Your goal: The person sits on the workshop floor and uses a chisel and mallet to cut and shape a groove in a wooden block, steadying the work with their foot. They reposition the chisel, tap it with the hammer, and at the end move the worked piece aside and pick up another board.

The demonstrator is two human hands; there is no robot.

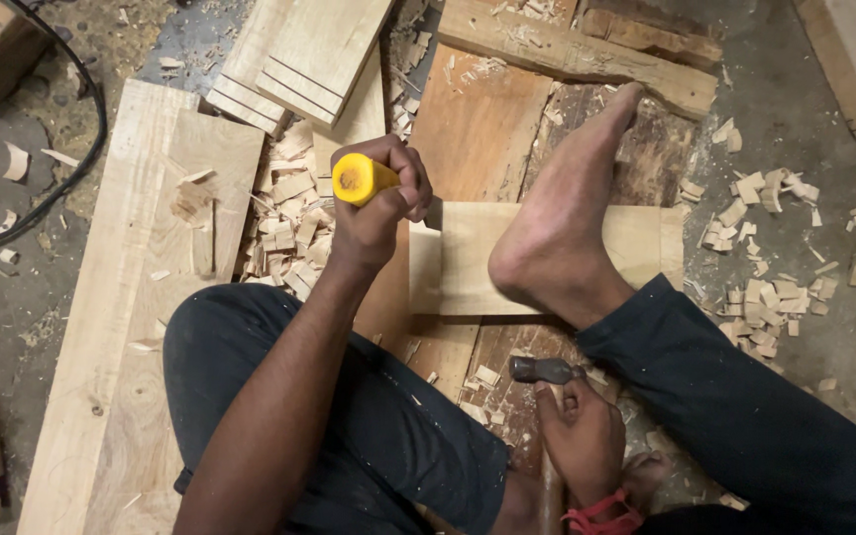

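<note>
**Chisel in one fist, hammer in the other, foot as the clamp**

Closest to the camera, the right hand (579, 428) was wrapped shut around the wooden shaft of a hammer (545, 371), fingers choked up right under the dark metal head, which sat low just above the chip-covered floor. That head looked heavy and top-weighted to me, so a grip that high would give control more than swing.

A bit further out, the left hand (380, 203) was clenched tight around a chisel with a yellow handle (359, 179). The butt end poked out of the fist toward the camera; the blade was hidden behind the hand, so I couldn't tell exactly where the edge met the wood. The handle looked like hard, smooth plastic, probably a little slick, so a full fist seemed the sensible hold.

Just beside that fist lay the pale rectangular board (468, 260), flat on darker planks, with a bare foot (557, 233) pressed on top pinning it. It looked stiff and light enough to skid without that weight.

Past it: a heap of wood chips (284, 238), a long pale plank (141, 287), and grooved boards (304, 54) at the far edge.
</note>
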